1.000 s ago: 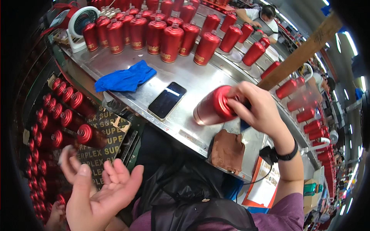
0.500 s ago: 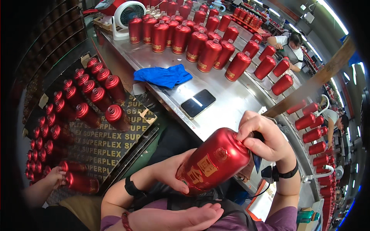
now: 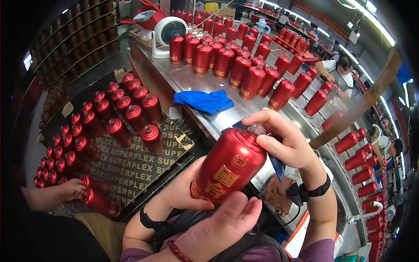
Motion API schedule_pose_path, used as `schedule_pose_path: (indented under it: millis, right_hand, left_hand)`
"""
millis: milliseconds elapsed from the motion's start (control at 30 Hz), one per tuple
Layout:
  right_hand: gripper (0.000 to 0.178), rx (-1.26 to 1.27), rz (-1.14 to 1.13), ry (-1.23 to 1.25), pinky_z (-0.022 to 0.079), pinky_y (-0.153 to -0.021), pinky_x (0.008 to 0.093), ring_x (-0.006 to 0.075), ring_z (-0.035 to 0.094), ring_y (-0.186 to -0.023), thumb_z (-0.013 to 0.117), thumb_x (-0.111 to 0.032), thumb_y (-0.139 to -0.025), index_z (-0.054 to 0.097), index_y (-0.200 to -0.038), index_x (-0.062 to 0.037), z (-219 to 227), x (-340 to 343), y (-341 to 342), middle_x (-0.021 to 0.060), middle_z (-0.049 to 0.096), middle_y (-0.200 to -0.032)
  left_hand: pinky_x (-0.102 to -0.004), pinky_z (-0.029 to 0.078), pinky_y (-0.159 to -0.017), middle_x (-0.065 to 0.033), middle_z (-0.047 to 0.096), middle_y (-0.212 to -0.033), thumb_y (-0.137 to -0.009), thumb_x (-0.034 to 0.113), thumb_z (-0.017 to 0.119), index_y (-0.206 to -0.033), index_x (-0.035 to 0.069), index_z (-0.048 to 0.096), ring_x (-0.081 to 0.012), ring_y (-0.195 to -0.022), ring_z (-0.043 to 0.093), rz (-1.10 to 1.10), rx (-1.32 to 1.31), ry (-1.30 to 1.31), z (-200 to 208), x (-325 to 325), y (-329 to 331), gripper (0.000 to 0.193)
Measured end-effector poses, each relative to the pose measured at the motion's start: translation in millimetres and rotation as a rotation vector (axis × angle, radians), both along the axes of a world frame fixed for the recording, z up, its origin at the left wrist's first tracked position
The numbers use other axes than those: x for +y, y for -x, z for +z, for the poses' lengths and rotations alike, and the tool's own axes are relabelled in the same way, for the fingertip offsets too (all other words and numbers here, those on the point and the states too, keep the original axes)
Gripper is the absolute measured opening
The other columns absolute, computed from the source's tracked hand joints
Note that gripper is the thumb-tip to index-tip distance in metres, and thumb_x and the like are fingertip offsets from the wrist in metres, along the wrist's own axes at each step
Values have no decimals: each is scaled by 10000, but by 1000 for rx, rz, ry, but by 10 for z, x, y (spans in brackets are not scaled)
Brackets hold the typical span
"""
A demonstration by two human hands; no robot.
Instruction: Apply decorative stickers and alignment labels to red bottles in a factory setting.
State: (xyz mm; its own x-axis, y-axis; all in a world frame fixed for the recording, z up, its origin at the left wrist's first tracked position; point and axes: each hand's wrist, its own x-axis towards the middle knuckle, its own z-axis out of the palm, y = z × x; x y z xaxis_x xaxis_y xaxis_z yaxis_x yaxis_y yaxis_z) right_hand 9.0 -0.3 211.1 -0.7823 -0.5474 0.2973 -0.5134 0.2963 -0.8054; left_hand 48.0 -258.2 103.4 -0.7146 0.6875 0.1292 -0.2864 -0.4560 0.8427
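A glossy red bottle point(image 3: 238, 153) with gold markings and a clear stopper point(image 3: 256, 129) lies tilted between my hands, its neck toward the upper right. My left hand point(image 3: 185, 192) supports it round the lower end, thumb along the front. At the neck, my right hand point(image 3: 283, 137) grips with thumb and fingers beside the stopper. Close below the bottle, another person's hand point(image 3: 227, 222) with a red bead bracelet is held palm up, fingers apart; whether it touches the bottle I cannot tell. At the left, a further hand point(image 3: 73, 190) reaches to a red bottle point(image 3: 101, 203) lying on its side.
Many red bottles stand on a dark printed board point(image 3: 131, 174) at the left. More line the metal table point(image 3: 161, 65), beside a white fan point(image 3: 170, 35) and a blue cloth point(image 3: 204, 101). A wooden post point(image 3: 358, 107) slants at the right; co-workers sit beyond.
The view has shifted, so surroundings sit further right. My right fingers have opened somewhat at the neck, baring the clear stopper. The braceleted hand has risen and turned toward the bottle.
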Motion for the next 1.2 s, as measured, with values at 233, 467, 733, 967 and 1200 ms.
schedule_pose_path:
  millis: [233,467,733,967,1200]
  right_hand:
    - [307,-22,36,58,442,-763,246,69,519,-836,595,-145,-968,587,-1257,-40,-1,-113,67,12,579,-1010]
    - [304,-27,73,95,447,-780,245,63,521,-850,579,-149,-984,572,-1268,-40,12,-165,95,8,579,-991]
    - [297,-83,86,179,439,-766,230,41,508,-837,572,-155,-994,567,-1271,-46,111,-278,89,-13,573,-953]
    - [331,-20,173,326,480,-864,226,36,571,-961,564,-115,-1000,555,-1321,-32,547,-615,101,-15,636,-1061]
    - [337,106,172,212,496,-859,249,70,597,-952,574,-226,-1006,610,-1254,-2,917,-1116,278,60,680,-1047]
  left_hand:
    - [-373,432,-1014,-148,499,-1359,-855,715,530,-1401,9,404,-225,-1202,518,-37,-530,-252,491,178,-338,901]
    - [-418,277,-1115,-128,490,-1266,-718,632,726,-1409,6,340,-256,-1229,455,-489,-1697,-968,312,91,-94,1009]
    - [-409,296,-1081,-75,505,-1158,-725,608,674,-1372,25,390,-205,-1132,483,-74,-947,-417,523,196,-137,915]
    - [-417,423,-932,-43,527,-1053,-758,474,669,-1240,77,528,-165,-1072,509,-426,-1382,-1038,1440,-112,-314,640]
    - [-403,567,-725,71,604,-946,-807,237,628,-813,200,660,-165,-1222,480,-532,-2877,-2716,2066,-401,-443,48]
